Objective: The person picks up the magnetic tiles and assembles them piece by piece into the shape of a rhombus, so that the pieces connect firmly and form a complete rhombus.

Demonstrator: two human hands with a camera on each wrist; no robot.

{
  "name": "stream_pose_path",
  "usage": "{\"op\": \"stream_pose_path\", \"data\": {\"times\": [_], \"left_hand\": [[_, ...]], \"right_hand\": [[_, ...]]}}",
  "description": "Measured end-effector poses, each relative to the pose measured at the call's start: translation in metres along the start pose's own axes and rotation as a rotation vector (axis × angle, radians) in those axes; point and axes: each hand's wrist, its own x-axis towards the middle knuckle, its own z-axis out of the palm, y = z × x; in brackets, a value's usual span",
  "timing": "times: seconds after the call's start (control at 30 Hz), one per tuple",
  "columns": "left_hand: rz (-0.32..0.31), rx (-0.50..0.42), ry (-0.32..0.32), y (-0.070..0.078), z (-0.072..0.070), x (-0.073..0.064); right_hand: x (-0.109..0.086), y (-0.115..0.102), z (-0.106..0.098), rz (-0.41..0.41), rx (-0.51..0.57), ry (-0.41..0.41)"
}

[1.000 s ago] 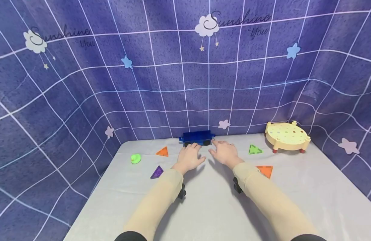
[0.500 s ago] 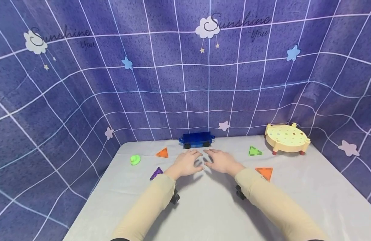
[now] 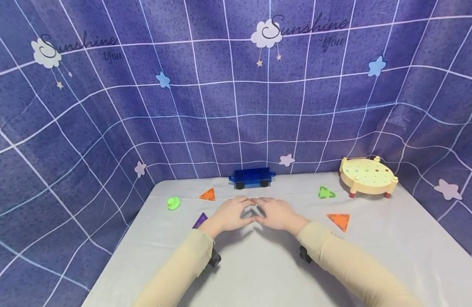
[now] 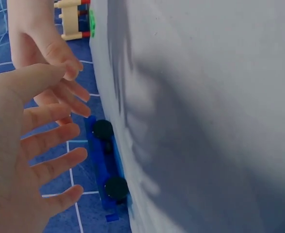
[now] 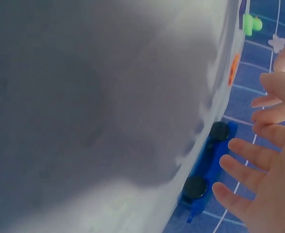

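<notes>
Both hands hover over the grey-white table in front of a blue toy wagon (image 3: 253,176) with black wheels. My left hand (image 3: 232,214) and my right hand (image 3: 277,214) face each other, fingertips and thumbs close together, with nothing between them. In the left wrist view the left hand's fingers (image 4: 53,141) are spread and relaxed, and the wagon (image 4: 103,165) stands beyond them. The right wrist view shows the right hand (image 5: 268,174) with loosely extended fingers near the wagon (image 5: 208,167). A purple triangular tile (image 3: 200,220) lies beside the left wrist, partly covered.
A green toy duck (image 3: 173,203) and an orange triangle (image 3: 208,194) lie at the left. On the right are a green triangle (image 3: 326,192), a larger orange triangle (image 3: 340,221) and a pale yellow oval toy table (image 3: 368,175). A blue grid-patterned curtain (image 3: 205,106) hangs behind.
Both hands have drawn back from the blue wagon toward the body and come together until their fingertips nearly meet. The wagon stays by the curtain.
</notes>
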Motion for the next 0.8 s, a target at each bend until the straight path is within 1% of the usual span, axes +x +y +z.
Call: {"op": "stream_pose_path", "data": {"times": [0.1, 0.23, 0.33, 0.57, 0.67, 0.8], "left_hand": [[0.02, -0.029, 0.011, -0.004, 0.001, -0.009], [0.033, -0.085, 0.001, -0.014, -0.001, -0.021], [0.012, -0.132, -0.01, -0.023, -0.004, -0.032], [-0.059, -0.224, 0.01, -0.049, -0.011, -0.057], [-0.097, -0.24, 0.012, -0.058, -0.013, -0.064], [-0.133, -0.235, 0.007, -0.068, -0.015, -0.07]], "right_hand": [[-0.002, -0.007, 0.003, -0.016, -0.002, -0.007], [-0.003, -0.016, 0.007, -0.033, -0.008, -0.027], [-0.002, -0.023, 0.011, -0.047, -0.018, -0.044], [0.003, -0.041, 0.016, -0.105, -0.022, -0.095], [0.003, -0.048, 0.017, -0.125, -0.02, -0.108], [0.001, -0.057, 0.016, -0.148, -0.02, -0.123]]}}
